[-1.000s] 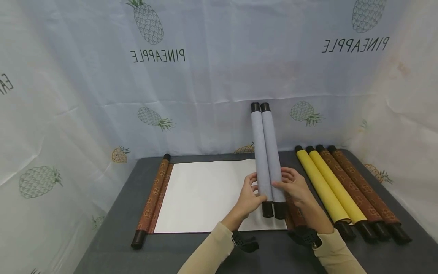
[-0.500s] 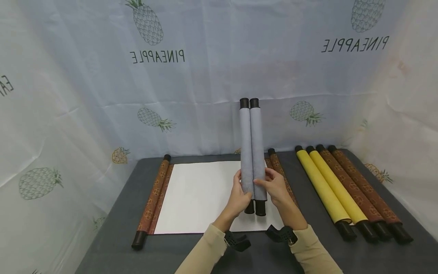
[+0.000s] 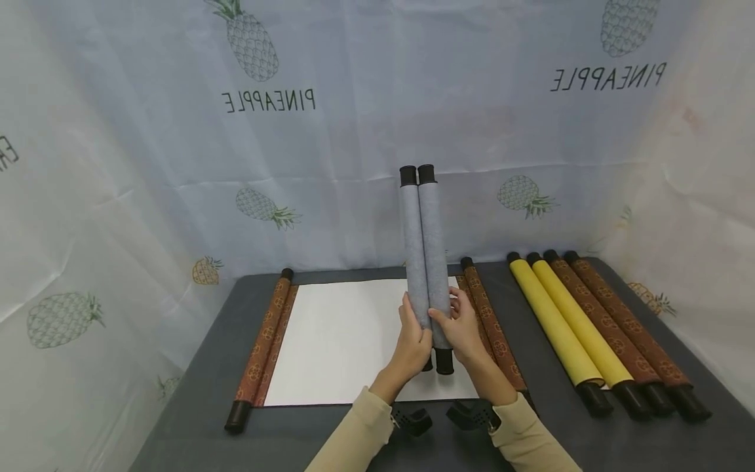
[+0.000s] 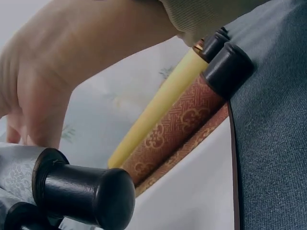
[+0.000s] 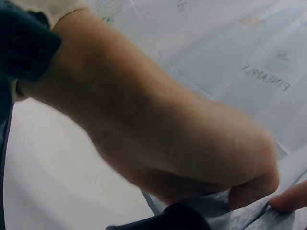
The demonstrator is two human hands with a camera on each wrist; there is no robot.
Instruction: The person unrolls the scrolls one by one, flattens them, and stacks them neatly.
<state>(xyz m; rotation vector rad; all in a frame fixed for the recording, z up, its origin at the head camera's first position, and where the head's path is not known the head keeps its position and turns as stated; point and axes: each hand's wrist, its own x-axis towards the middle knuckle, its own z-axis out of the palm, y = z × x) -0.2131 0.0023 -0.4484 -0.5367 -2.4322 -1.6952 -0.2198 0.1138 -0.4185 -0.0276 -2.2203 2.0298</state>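
Observation:
A grey scroll (image 3: 435, 255), its two rolled halves side by side with black end knobs, is held raised and nearly upright in the head view. My left hand (image 3: 411, 344) grips its lower part from the left. On the other side my right hand (image 3: 463, 331) holds it, thumb across the front. Behind and below lies an unrolled scroll with a white sheet (image 3: 336, 341) between brown patterned rollers, the left roller (image 3: 262, 351) and the right roller (image 3: 492, 321). One black knob (image 4: 91, 194) looms close in the left wrist view. Some fingers are hidden behind the grey rolls.
To the right on the dark table (image 3: 307, 439) lie a yellow scroll (image 3: 551, 321) and a closed brown patterned scroll (image 3: 625, 321), side by side. Pale curtains (image 3: 354, 151) with pineapple prints stand behind and at both sides.
Both hands have carried the grey scroll leftward, away from the right brown roller and over the white sheet. Over the last half second it shifted only slightly further left.

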